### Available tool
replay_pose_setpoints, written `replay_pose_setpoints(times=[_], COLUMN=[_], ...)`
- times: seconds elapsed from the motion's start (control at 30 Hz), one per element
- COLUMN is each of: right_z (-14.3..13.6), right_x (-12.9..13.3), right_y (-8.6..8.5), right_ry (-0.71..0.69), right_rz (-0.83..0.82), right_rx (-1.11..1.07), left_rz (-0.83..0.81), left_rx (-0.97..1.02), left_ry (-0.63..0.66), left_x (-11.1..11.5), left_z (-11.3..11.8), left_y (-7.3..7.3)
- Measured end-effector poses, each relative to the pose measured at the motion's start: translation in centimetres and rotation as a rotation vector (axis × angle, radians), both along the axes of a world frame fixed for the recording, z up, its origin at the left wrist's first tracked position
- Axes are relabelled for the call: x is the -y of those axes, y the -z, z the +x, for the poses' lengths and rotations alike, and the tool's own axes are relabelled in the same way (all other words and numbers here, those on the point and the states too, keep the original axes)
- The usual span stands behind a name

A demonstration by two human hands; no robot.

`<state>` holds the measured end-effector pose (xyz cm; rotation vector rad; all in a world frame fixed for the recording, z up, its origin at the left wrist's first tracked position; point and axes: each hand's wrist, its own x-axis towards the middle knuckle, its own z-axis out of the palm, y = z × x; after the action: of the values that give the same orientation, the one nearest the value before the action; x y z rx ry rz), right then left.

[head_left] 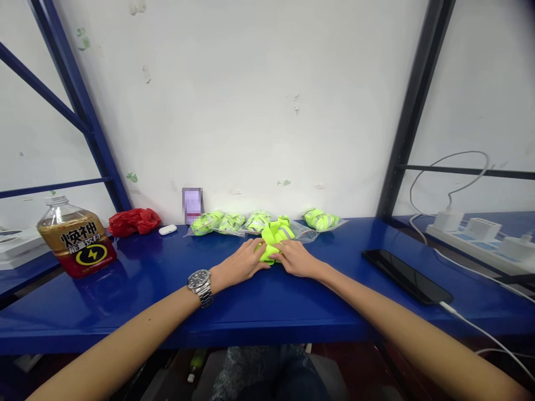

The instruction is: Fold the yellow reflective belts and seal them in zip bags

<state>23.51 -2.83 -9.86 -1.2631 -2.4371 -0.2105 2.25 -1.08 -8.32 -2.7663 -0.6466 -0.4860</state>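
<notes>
A neon yellow-green fabric piece (pixel 276 231) with grey reflective strips lies bunched on the blue table (pixel 167 301), between my two hands. My left hand (pixel 242 260), with a metal watch on its wrist, has its fingers closed on the left edge of the fabric. Pinched at the lower right part of the fabric is my right hand (pixel 296 258). Behind the hands, clear bags with similar neon fabric lie along the wall: one at the left (pixel 207 221), one beside it (pixel 231 223), one behind the fabric (pixel 257 220) and one at the right (pixel 321 219).
At the left stand a large drink bottle (pixel 79 239), a red plastic bag (pixel 134 221) and a small white case (pixel 168 229). An upright phone (pixel 192 205) leans on the wall. A black phone (pixel 407 275) with a cable and a power strip (pixel 480 239) lie right.
</notes>
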Motion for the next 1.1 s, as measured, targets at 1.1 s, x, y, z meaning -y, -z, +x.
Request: replay_pose_setpoints(times=[1.1], right_z=[-2.6], right_x=[2.7], right_y=[0.6], right_ry=[0.095], right_rz=[0.25], right_rx=[-0.037], left_rz=[-0.042], left_rx=[0.052], left_ry=[-0.211], left_x=[0.0], left_z=[-0.7], left_y=[1.0])
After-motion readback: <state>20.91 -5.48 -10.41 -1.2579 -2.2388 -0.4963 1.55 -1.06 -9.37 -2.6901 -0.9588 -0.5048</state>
